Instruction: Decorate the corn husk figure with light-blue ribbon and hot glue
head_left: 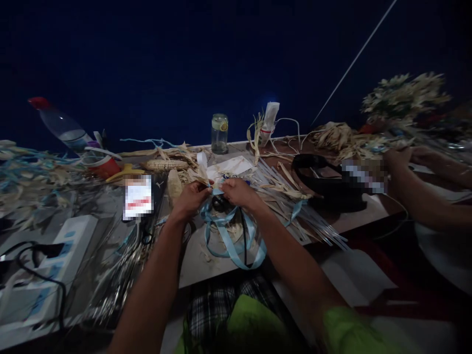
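Note:
Above the front of the table, my left hand [194, 195] is pinched closed on a pale piece of corn husk [199, 176]. Close beside it, my right hand [239, 191] has thumb and fingers pressed together at the upper end of a light blue ribbon [232, 248], which hangs in loops below both hands. The fingertips almost meet, so the exact spot of each grip is partly hidden. Behind the ribbon, a dark round object [220, 202] with a black cable shows only in part.
Left are a corn cob [165, 164], a phone [138, 199], thin wires [118, 275] and a power strip [62, 265]. A glass jar [220, 135] stands behind. Clear sticks [313, 221] and a black ring-shaped object [328, 184] lie right, near another person's arm [424, 191].

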Available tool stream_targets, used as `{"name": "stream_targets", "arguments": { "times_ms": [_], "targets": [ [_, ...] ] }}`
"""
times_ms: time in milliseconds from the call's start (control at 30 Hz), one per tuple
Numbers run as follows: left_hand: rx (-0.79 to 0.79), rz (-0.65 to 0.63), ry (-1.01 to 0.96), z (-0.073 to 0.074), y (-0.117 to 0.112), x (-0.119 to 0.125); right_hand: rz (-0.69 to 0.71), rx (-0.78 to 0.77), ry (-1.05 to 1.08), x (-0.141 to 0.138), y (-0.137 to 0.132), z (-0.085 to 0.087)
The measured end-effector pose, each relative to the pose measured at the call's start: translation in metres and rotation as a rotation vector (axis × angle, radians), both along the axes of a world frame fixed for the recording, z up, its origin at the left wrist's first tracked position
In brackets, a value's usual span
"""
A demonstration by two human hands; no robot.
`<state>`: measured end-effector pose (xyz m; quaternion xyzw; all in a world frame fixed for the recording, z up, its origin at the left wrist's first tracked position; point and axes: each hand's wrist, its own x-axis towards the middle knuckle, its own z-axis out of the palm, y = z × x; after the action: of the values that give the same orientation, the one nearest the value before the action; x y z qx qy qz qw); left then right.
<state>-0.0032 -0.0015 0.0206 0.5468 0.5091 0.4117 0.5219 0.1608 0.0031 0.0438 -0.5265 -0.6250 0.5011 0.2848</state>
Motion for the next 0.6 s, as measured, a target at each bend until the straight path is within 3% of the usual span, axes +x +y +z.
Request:
{"name": "stream_targets", "arguments": {
  "times_ms": [167,267,333,400,533,600],
  "targets": [
    [0.049,0.007,-0.014,0.002,-0.002,0.004,0.178,0.028,-0.146,0.035,-0.027,0.009],
    [0.027,-0.001,-0.031,0.003,-0.004,0.008,-0.03,0.295,-0.29,0.065,-0.034,0.007],
    [0.019,-0.005,-0.025,0.003,-0.004,0.01,-0.188,0.365,-0.324,0.082,-0.032,0.006],
    [0.021,0.0,0.005,0.003,-0.004,0.01,-0.233,0.303,-0.319,0.091,-0.029,0.006],
    [0.044,0.011,0.093,-0.001,-0.002,0.008,-0.076,-0.023,-0.206,0.085,-0.026,0.002],
    [0.06,0.018,0.126,-0.004,0.0,0.007,-0.08,-0.108,-0.175,0.074,-0.023,-0.004]
  ]
}}
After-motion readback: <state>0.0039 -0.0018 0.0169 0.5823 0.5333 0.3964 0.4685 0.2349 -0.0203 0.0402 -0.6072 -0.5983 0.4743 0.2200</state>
